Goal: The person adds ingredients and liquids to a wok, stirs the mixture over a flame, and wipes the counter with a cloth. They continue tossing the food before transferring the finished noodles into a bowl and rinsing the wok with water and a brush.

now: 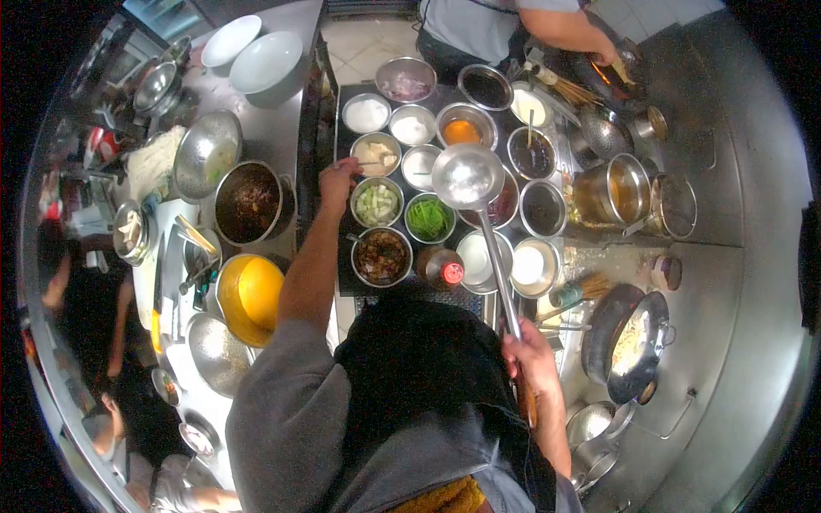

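Observation:
My left hand (339,181) is at the left rim of a steel bowl of pale paste (377,154), its fingers closed on a thin utensil handle that reaches into the bowl. In my right hand (532,352) is the long handle of a steel ladle (468,177), whose round bowl hangs over the middle containers. Near my left hand stand a bowl of chopped pale green vegetable (376,202) and one of green strips (429,217). A bowl of brown chopped food (381,256) and a red-capped bottle (442,268) sit closer to me.
To the right, a wok (631,347) holds pale food. A pot of yellow liquid (249,295) and a dark-filled pot (248,203) stand left. Beyond the bowls, another person's arm (569,32) reaches over a stove. More people show at the lower left.

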{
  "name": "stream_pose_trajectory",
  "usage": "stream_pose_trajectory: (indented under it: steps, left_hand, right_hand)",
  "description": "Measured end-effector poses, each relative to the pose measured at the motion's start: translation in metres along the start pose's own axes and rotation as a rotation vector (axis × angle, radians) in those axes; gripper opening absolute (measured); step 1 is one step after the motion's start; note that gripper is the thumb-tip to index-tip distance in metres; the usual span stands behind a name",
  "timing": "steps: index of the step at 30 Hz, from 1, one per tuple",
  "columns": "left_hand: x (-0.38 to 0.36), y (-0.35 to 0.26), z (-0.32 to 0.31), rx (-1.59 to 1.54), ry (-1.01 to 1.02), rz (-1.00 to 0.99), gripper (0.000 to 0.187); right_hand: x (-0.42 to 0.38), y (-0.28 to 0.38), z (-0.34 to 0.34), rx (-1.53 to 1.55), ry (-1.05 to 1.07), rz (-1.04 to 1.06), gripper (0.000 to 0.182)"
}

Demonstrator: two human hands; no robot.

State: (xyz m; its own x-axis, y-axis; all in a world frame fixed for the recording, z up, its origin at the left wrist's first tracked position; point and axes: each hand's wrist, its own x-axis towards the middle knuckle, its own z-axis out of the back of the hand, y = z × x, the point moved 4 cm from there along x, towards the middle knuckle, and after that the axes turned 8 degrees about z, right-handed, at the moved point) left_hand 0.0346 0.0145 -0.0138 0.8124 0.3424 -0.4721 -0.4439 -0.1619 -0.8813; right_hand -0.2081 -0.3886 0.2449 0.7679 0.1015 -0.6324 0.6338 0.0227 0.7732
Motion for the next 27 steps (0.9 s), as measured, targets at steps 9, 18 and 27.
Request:
stream_pose_trajectory:
  steps: [9, 18, 27]
  left_hand:
    - [-0.08, -0.073, 0.012, -0.045, -0.072, -0.065, 0.026]
    - [-0.063, -0.059, -0.002, 0.635, -0.288, -0.707, 0.021]
    - [-0.122, -0.061, -0.048, 1.121, -0.027, -0.929, 0.032]
  right_hand:
    - [0.034, -0.001, -0.005, -0.123, 0.036, 0.051, 0.017]
    - [0.052, 0.006, -0.028, 0.011, 0.139, 0.053, 0.025]
    - [-0.124, -0.056, 0.12, 0.318, -0.489, 0.276, 0.036]
